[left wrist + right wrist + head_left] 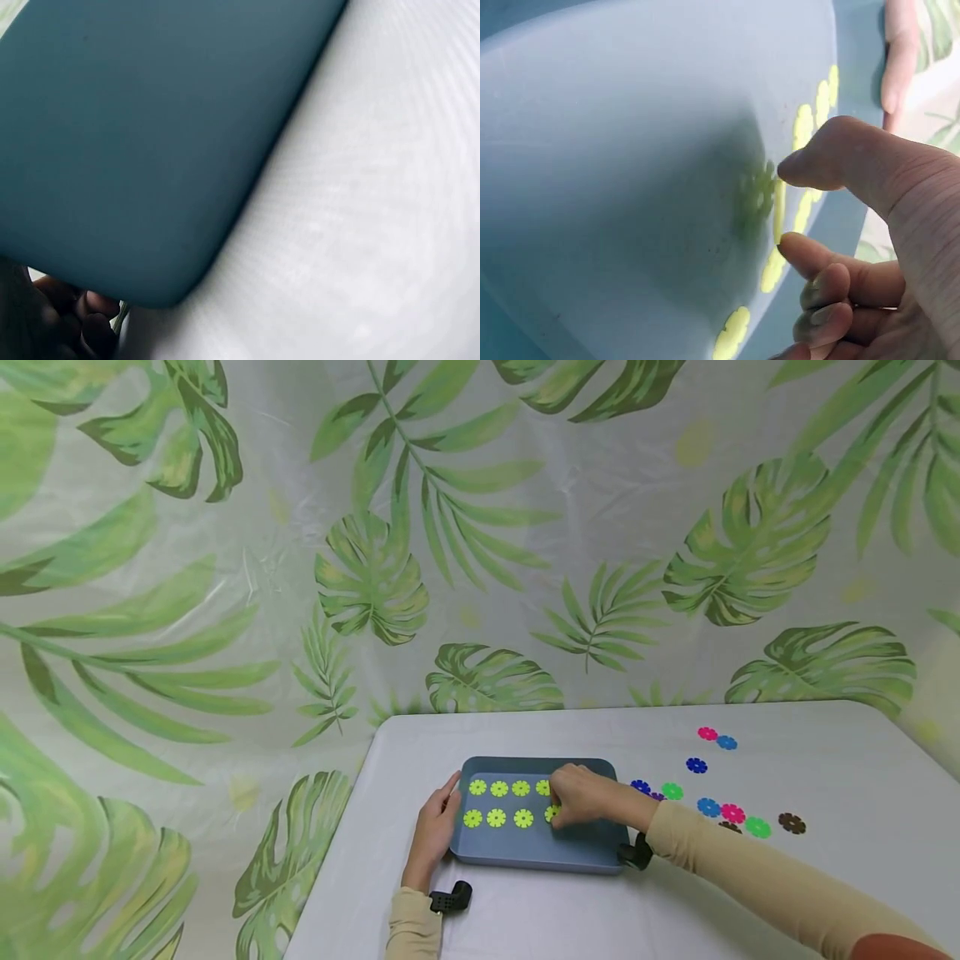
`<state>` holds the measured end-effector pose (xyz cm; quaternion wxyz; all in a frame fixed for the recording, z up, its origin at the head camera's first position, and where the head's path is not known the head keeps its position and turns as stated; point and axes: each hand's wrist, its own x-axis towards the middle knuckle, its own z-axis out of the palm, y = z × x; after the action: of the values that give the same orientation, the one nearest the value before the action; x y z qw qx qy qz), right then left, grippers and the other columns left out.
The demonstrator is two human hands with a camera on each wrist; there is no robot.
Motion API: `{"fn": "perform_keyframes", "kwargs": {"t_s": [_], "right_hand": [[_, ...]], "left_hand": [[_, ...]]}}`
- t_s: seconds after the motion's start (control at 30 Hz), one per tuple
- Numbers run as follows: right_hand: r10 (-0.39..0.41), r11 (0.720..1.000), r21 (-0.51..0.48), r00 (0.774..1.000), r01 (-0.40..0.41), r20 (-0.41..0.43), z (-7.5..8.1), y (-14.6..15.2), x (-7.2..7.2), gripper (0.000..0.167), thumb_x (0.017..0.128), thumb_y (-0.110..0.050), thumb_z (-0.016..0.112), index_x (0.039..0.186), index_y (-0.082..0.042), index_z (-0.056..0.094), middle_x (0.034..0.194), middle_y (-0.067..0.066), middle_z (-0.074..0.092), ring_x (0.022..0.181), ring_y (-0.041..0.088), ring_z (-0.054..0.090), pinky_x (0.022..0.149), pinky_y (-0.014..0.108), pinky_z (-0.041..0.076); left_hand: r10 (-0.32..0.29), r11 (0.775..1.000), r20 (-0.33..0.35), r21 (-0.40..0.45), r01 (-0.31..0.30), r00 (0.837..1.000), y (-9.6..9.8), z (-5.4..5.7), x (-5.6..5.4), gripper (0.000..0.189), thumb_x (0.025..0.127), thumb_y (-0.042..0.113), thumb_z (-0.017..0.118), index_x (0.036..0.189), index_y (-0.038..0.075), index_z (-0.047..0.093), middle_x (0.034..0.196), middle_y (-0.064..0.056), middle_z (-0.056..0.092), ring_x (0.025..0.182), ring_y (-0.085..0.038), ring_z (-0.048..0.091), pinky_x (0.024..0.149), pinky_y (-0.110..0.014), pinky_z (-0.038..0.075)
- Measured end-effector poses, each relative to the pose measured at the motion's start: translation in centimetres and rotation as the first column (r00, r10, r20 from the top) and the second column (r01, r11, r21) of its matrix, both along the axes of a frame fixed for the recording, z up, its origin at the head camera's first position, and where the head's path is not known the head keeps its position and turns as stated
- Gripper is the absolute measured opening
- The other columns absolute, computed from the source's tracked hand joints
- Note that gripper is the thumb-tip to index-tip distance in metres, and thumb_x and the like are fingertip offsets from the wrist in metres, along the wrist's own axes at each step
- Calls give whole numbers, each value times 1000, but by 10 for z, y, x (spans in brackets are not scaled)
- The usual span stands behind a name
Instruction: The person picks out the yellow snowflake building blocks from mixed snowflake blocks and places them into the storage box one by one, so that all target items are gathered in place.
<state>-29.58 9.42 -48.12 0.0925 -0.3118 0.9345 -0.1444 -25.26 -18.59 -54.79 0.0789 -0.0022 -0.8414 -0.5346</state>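
Observation:
In the head view a blue-grey tray (525,853) lies on the table, with yellow-green flower-shaped discs (498,788) in two rows. My left hand (433,828) holds the tray's left edge; its curled fingers (96,330) show beside the tray corner in the left wrist view. Over the right part of the rows is my right hand (588,795). Seen from the right wrist, its thumb and index finger pinch a yellow disc (780,211) on edge, just above the tray floor. The hand partly covers the discs nearest it in the head view.
Loose discs in several colours lie right of the tray, among them a pink disc (732,813), a green disc (757,827) and a brown disc (792,823). The white-covered table (420,735) meets a leaf-patterned curtain (480,568) at the back.

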Motion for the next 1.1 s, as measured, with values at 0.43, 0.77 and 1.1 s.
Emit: {"fn": "perform_keyframes", "kwargs": {"t_s": [0.43, 0.77, 1.1], "right_hand": [[-9, 999, 32, 999, 7, 48, -2, -2, -2, 22, 74, -20, 88, 68, -15, 67, 66, -8, 57, 58, 7, 50, 53, 25, 42], [18, 999, -41, 1000, -17, 24, 11, 10, 3, 19, 81, -24, 85, 73, -13, 71, 72, -7, 63, 62, 9, 53, 60, 31, 47], [7, 962, -269, 987, -51, -162, 29, 40, 6, 7, 91, -13, 74, 85, -15, 72, 66, -10, 52, 57, 5, 44, 57, 27, 41]], "left_hand": [[-9, 1000, 5, -10, 9, 1000, 3, 2, -2, 43, 109, 31, 48, 150, 20, 52, 87, -4, 49, 75, -18, 43, 69, -35, 37], [-3, 1000, 12, -17, 3, 1000, 5, 1, -2, 42, 109, 31, 48, 150, 22, 52, 86, -3, 48, 74, -18, 43, 69, -35, 37], [6, 1000, 21, 1, -6, 1000, 1, 0, 2, 42, 109, 32, 48, 151, 25, 52, 87, -4, 48, 75, -19, 44, 71, -36, 37]]}}
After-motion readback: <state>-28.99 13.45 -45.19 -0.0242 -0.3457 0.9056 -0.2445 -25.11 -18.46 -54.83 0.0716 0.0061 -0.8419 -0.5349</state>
